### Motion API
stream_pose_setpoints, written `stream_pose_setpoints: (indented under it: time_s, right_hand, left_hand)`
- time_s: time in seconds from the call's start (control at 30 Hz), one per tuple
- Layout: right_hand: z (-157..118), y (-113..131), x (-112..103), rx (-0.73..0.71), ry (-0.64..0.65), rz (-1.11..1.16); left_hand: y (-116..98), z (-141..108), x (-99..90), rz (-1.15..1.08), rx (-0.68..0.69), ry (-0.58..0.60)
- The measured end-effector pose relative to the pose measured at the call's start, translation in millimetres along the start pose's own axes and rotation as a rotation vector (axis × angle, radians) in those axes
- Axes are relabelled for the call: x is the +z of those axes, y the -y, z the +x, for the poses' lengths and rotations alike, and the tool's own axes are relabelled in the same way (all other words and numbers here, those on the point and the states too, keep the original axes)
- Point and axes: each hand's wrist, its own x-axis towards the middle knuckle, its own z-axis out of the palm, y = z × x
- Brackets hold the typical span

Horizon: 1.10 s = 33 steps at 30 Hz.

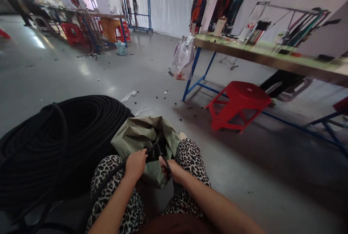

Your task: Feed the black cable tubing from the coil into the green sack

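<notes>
Between my knees stands an open green woven sack [130,132] with dark contents that I cannot make out clearly. My left hand [136,164] is closed around a thick black rope [115,168], which runs back over my left thigh. The rope's front end reaches over the sack's mouth. In my right hand [170,168] is a pair of black-handled scissors [168,168], its blades pointing up at the rope's end. Whether the blades touch the rope I cannot tell. A big coil of the same black rope [89,118] lies on the floor at my left.
To the right, a red stool [239,99] stands by a long worktable [244,50] with blue legs. A clear plastic bag [182,58] hangs from its corner. Small black bits and white string [129,96] lie on the floor. People sit at tables in the far left.
</notes>
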Motion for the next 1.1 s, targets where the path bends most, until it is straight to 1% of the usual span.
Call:
stream_pose_setpoints:
  time_s: [0.2, 0.33, 0.5, 0.77, 1.03, 1.1]
  right_hand:
    - [-3.7, -1.6, 1.5, 0.018, 0.04, -0.01]
    - [-6.1, -1.7, 4.0, 0.008, 0.085, -0.011]
    - [-8.0, 0.4, 5.5, 0.019, 0.093, -0.024]
    - [-10.3, 0.6, 4.7, 0.01, 0.155, -0.03]
    - [-8.7, -1.6, 2.4, 0.015, 0.179, -0.024]
    - [-6.4, -2.5, 2.7, 0.019, 0.168, -0.035]
  left_hand:
    - [0.3, 0.7, -1.3, -0.012, -0.015, -0.034]
    - [0.2, 0.2, -2.8, 0.003, -0.002, -0.02]
    - [-0.4, -0.8, -3.1, 0.004, 0.016, -0.017]
    - [-1.5, -1.8, -3.5, 0.015, 0.03, -0.014]
    - [-1.0, -2.3, -3.1, 0.002, 0.055, 0.013]
    - [-0.7, -1.9, -3.1, 0.014, 0.064, 0.029]
